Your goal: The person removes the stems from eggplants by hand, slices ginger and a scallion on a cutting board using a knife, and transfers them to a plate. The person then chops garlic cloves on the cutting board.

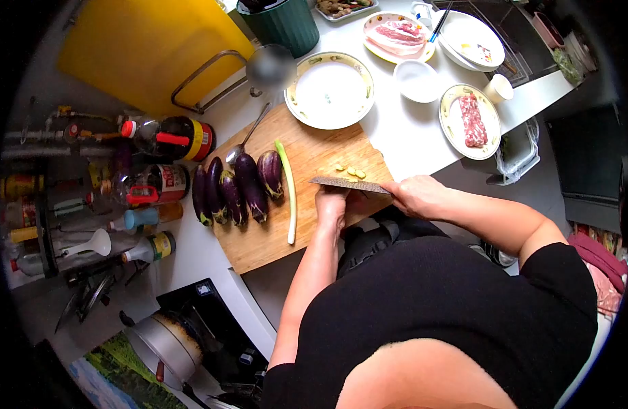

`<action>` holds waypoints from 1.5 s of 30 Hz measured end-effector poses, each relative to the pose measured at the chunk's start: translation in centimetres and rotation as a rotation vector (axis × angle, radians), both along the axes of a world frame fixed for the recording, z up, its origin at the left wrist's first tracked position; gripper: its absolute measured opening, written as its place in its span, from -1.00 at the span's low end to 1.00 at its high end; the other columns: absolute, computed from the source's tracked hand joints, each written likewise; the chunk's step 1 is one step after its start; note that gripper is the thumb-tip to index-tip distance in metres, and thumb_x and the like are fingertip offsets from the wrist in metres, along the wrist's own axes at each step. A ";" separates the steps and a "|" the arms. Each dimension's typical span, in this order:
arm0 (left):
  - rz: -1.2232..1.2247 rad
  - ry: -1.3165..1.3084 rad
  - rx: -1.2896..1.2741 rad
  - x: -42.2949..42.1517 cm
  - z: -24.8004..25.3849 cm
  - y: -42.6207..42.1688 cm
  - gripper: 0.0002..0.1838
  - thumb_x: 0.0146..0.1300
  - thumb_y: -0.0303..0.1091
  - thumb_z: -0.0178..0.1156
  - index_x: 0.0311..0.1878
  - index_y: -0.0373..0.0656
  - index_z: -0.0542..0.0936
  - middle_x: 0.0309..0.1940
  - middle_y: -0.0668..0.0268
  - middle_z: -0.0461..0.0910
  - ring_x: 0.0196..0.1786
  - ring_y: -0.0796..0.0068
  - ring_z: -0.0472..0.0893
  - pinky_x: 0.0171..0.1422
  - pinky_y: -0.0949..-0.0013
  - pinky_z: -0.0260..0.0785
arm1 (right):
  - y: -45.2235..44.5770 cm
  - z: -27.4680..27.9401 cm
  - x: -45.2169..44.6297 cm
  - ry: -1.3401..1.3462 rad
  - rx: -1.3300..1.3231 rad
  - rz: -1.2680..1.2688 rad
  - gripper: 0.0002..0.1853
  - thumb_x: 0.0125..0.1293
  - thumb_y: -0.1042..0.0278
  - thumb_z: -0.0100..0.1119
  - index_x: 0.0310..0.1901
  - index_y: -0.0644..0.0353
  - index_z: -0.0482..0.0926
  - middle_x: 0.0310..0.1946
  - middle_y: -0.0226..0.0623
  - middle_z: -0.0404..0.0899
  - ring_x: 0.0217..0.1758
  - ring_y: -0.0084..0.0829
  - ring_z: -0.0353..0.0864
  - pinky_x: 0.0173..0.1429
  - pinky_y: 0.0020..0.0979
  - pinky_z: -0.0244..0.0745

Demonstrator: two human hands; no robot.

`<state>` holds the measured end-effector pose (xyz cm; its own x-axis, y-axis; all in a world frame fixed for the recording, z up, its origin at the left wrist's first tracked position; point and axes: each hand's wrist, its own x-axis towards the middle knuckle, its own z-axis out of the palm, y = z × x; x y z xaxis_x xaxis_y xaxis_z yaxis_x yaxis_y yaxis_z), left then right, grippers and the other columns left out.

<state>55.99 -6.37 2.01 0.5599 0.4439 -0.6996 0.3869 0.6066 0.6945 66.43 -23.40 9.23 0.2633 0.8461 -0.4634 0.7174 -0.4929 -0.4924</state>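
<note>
My right hand (417,195) is closed round the handle of a kitchen knife (348,184), its broad blade pointing left over the near edge of a wooden cutting board (273,255). Against the blade's near side is my left hand (330,206), fingers curled and partly covered by the knife; what they hold is hidden. A few pale yellow slices (355,172), perhaps ginger or garlic, lie just beyond the blade. To the left on the board are a long green onion (287,194) and several purple eggplants (248,185) side by side. A metal spoon (236,153) rests by the eggplants' far ends.
Beyond the board stand a large plate (329,88), a white bowl (416,80) and two plates with raw meat, one sliced (398,35), one a strip (473,121). Sauce bottles (184,138) line the left. A pot (165,347) sits on the stove at lower left.
</note>
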 end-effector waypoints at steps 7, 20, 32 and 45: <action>-0.021 0.015 -0.058 -0.3 -1.2 0.2 -0.74 0.17 -0.55 0.19 -0.05 -0.32 0.48 -0.37 0.13 0.61 -0.49 0.32 0.63 -0.49 0.31 0.53 | -0.7 1.4 -0.2 -0.001 0.099 -0.044 -0.60 0.18 0.35 0.03 0.09 0.16 0.40 -0.57 -0.01 0.54 -0.45 -0.01 0.58 -0.32 -0.08 0.47; 0.019 -0.062 0.051 -0.3 -0.2 -0.6 -0.71 0.13 -0.53 0.25 -0.07 -0.33 0.49 -0.43 0.18 0.60 -0.50 0.36 0.61 -0.43 0.33 0.51 | -0.3 -0.4 -0.5 0.043 0.182 -0.066 -0.55 0.18 0.34 0.04 0.14 0.15 0.40 -0.52 0.04 0.55 -0.42 0.02 0.58 -0.28 -0.07 0.49; -0.004 -0.008 0.000 -0.2 -0.8 -0.6 -0.73 0.15 -0.53 0.22 -0.07 -0.31 0.48 -0.35 0.22 0.61 -0.48 0.39 0.61 -0.48 0.37 0.50 | 0.6 -1.1 -0.8 0.009 0.116 -0.077 -0.62 0.18 0.35 0.03 0.06 0.19 0.43 -0.51 0.06 0.56 -0.40 0.04 0.59 -0.27 -0.05 0.48; -0.012 0.022 0.097 -0.1 1.1 -1.1 -0.81 0.20 -0.50 0.17 -0.13 -0.32 0.48 -0.47 0.20 0.58 -0.54 0.41 0.58 -0.52 0.39 0.47 | 0.0 1.3 -0.4 0.074 0.005 -0.047 -0.60 0.19 0.37 0.01 0.10 0.16 0.41 -0.52 0.07 0.55 -0.41 0.06 0.58 -0.25 -0.03 0.46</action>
